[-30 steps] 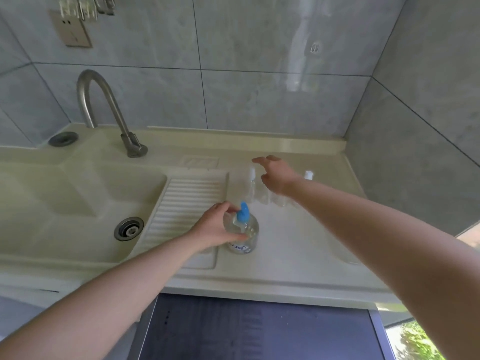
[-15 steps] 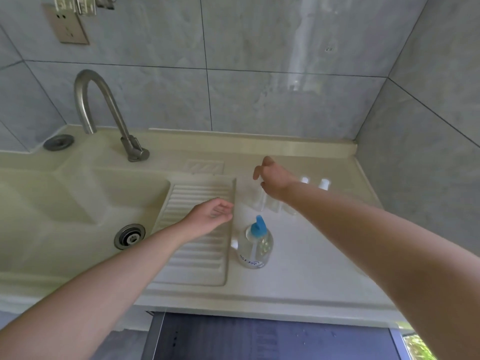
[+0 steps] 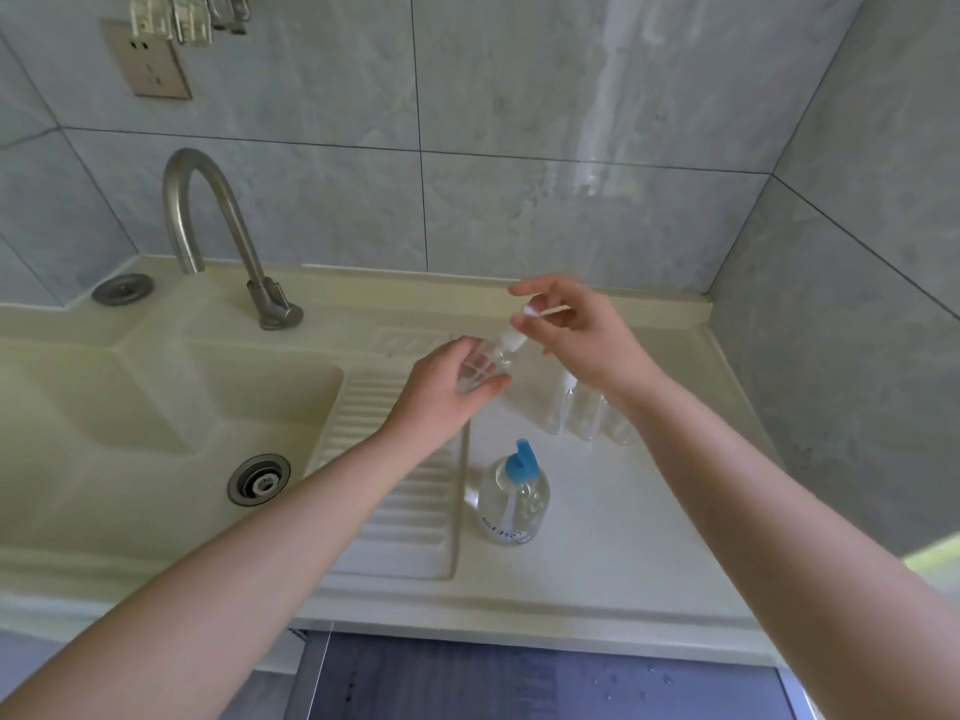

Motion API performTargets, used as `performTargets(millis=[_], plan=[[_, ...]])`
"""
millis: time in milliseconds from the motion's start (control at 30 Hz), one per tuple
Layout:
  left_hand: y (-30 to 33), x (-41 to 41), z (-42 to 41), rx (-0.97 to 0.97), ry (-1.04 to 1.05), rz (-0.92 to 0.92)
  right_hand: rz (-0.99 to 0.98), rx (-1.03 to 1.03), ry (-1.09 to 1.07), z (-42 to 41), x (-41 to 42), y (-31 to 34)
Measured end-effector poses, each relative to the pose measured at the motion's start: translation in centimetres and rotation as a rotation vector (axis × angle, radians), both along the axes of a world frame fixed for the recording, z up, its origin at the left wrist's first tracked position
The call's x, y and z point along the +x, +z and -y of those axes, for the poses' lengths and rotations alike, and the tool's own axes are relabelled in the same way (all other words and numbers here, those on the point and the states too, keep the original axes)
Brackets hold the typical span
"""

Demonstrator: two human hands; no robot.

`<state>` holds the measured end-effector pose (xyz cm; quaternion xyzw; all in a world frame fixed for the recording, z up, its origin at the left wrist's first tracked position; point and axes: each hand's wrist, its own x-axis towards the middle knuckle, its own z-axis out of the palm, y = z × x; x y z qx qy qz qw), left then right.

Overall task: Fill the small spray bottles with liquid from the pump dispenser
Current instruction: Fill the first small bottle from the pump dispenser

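Note:
My left hand grips the body of a small clear spray bottle, held tilted above the counter. My right hand pinches that bottle's white spray top at its upper end. Several more small clear bottles stand on the counter, partly hidden behind my right wrist. The pump dispenser, clear with a blue pump head, stands alone on the counter in front of them, below both hands.
A cream sink basin with a drain lies to the left, beside a ribbed draining board. A curved metal tap rises at the back. Tiled walls close the back and right. A dark surface sits below the counter edge.
My right hand lifted one small bottle from the row. My left hand left the dispenser, rose and took hold of the bottle's body. The camera tilted down slightly.

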<state>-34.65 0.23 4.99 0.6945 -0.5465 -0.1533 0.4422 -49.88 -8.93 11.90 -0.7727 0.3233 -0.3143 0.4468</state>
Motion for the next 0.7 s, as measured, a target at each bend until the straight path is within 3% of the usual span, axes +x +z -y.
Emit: performTargets(millis=[167, 333, 467, 567, 633, 700], plan=[[2.2, -4.0, -3.5, -0.067, -0.006, -0.145, 0.202, 0.19, -0.172, -3.9, -1.9, 0.8], [2.4, -6.2, -6.3, -0.036, -0.036, -0.401, 0.291, 0.262, -0.199, -6.3, -3.6, 0.4], [2.8, -7.3, -8.0, 0.002, -0.077, -0.48, 0.266, 0.237, -0.102, -7.6, -4.6, 0.5], [3.0, -8.0, -8.8, 0.021, -0.091, -0.526, 0.264, 0.342, -0.018, -8.2, -5.0, 1.0], [3.1, -8.5, -9.2, 0.016, -0.096, -0.523, 0.236, 0.391, -0.029, -8.9, -5.1, 1.2], [3.1, -9.1, -9.6, 0.004, -0.096, -0.517, 0.141, 0.301, -0.093, -9.9, -5.0, 1.1]])
